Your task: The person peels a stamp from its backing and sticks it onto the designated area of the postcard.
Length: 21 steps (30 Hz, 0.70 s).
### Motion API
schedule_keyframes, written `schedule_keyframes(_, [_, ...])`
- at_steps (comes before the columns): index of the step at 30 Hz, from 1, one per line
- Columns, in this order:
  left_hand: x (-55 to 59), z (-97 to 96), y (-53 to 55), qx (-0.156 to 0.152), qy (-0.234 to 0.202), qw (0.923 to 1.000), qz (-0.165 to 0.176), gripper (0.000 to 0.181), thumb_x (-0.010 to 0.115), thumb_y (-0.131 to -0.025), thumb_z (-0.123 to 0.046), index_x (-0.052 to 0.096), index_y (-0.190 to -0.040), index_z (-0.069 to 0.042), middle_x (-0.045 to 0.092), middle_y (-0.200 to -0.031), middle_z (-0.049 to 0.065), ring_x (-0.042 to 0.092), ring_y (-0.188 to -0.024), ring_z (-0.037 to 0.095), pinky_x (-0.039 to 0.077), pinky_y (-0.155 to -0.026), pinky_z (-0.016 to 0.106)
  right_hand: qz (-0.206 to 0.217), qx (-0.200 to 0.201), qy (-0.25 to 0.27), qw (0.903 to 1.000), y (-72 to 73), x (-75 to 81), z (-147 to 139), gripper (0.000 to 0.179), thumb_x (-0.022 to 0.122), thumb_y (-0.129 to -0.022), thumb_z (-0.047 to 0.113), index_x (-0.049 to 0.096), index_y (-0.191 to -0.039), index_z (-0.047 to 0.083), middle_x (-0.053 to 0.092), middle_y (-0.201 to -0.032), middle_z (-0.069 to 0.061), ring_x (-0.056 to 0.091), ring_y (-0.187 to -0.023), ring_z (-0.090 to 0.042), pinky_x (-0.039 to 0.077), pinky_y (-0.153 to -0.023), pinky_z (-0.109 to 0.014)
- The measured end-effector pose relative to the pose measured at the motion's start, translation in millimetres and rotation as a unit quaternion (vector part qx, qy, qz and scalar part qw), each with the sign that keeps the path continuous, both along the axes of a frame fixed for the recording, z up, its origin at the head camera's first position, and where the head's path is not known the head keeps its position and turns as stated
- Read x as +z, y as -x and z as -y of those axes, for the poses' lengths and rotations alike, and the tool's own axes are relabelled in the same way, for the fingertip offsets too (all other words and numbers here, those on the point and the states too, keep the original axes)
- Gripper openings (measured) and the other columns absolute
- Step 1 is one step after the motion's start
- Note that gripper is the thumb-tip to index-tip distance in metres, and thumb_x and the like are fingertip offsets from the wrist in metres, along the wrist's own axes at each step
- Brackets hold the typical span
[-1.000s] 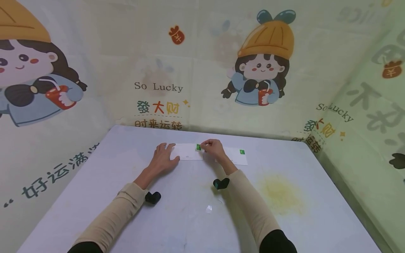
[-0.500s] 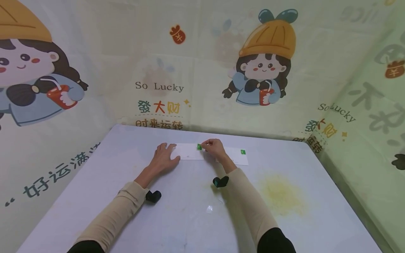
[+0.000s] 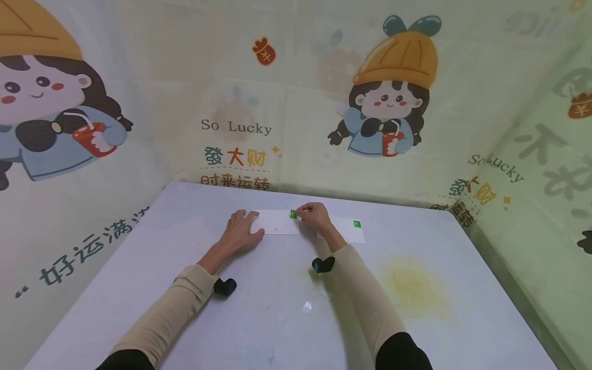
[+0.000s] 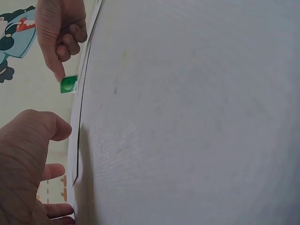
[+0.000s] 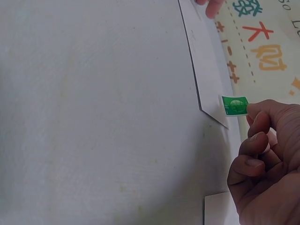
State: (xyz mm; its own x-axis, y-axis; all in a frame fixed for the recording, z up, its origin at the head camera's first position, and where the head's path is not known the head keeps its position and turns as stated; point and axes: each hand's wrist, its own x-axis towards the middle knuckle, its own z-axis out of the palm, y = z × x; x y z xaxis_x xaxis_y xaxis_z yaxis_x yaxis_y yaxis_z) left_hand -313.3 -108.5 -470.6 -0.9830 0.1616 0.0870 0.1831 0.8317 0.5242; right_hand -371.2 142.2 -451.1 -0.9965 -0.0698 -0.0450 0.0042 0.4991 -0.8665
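My right hand (image 3: 317,219) pinches a small green stamp (image 5: 234,106) by its edge, between thumb and index finger; its other fingers are curled in. The stamp is at the right end of a white envelope (image 3: 276,225), near the upper corner. From these frames I cannot tell whether its whole back touches the paper. With fingers spread, my left hand (image 3: 239,231) rests at the envelope's left end, covering that part. A second white envelope (image 3: 348,234) lies to the right, partly behind my right hand and wrist, with another green stamp (image 3: 357,224) at its upper right corner.
The white table (image 3: 259,318) runs back to a cloth wall (image 3: 296,92) printed with cartoon figures and lettering. A small shiny clear scrap (image 3: 307,307) lies nearer the front. To the right is a yellow stain (image 3: 411,285) on the tabletop.
Both hands and the stamp keep almost the same place on the envelope. The whole head view has shifted slightly, so everything appears a little farther right.
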Motion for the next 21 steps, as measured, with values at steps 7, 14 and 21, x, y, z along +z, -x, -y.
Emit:
schedule_keyframes(7, [0.6,-0.1,-1.1,0.001,0.007,0.9999,0.014,0.062,0.058,-0.097,-0.034,0.045,-0.15,-0.003,0.033,-0.152,0.034,0.031,-0.143,0.049,0.029,-0.115,0.061,0.003,0.002,-0.009,1.0,0.1,-2.3,1.1,0.021,0.071,-0.096,0.022,0.075,-0.102,0.002,0.065,-0.08,-0.003,0.056,-0.074,-0.014,0.043,-0.065,-0.024])
schedule_keyframes(14, [1.8,0.7,-1.0,0.004,0.012,0.9999,0.008,0.06,0.058,-0.098,-0.034,0.047,-0.148,-0.003,0.035,-0.15,0.034,0.032,-0.142,0.049,0.03,-0.115,0.061,-0.009,0.003,-0.028,0.9996,1.9,-2.5,3.4,0.021,0.07,-0.096,0.022,0.075,-0.102,0.003,0.064,-0.079,-0.003,0.055,-0.072,-0.014,0.041,-0.062,-0.024])
schedule_keyframes(21, [-1.0,2.1,1.1,-0.003,0.019,0.9998,-0.007,0.057,0.057,-0.098,-0.033,0.05,-0.145,-0.002,0.037,-0.148,0.034,0.034,-0.14,0.049,0.029,-0.115,0.06,-0.018,0.001,-0.045,0.9988,5.5,-3.9,5.1,0.02,0.07,-0.096,0.022,0.075,-0.101,0.003,0.063,-0.077,-0.004,0.053,-0.069,-0.015,0.04,-0.059,-0.024])
